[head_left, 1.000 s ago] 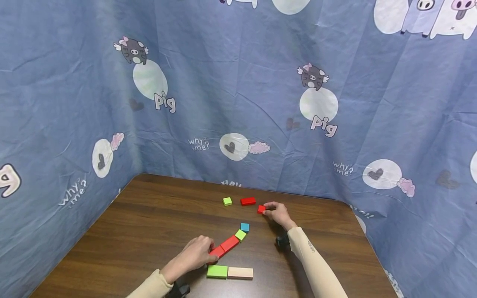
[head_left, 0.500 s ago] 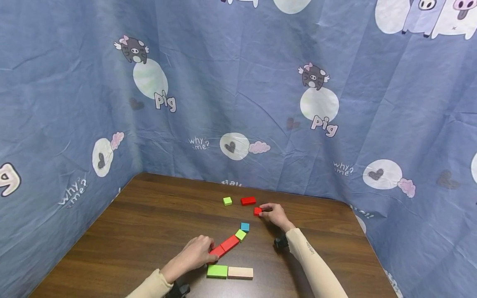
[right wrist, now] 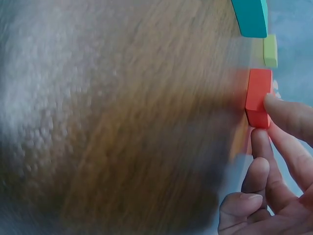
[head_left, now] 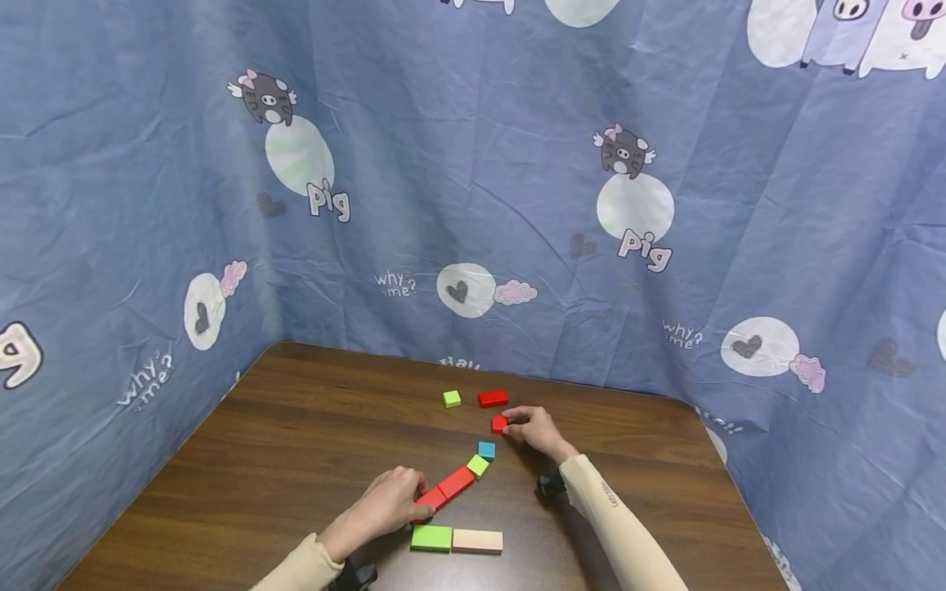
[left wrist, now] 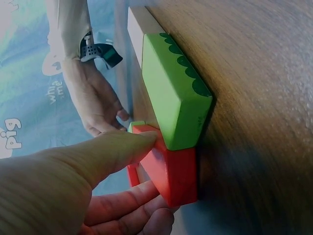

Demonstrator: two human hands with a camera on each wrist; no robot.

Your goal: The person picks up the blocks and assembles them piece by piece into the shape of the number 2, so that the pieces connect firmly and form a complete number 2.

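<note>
My left hand pinches the near red block between thumb and fingers. That block lies end to end with another red block, and a small green block and a blue block continue the slanting row. My right hand holds a small red block between thumb and fingers, just beyond the blue one. In the right wrist view the red block is at the fingertips, with the blue block above it in the picture.
Nearest the table's front lie a green block and a pale wooden block, end to end. Farther back are a small green block and a red block. A blue printed curtain hangs behind the brown table.
My right hand has moved left and slightly nearer with the small red block, from the right of the far red block to a spot in front of it. My left hand has stayed put.
</note>
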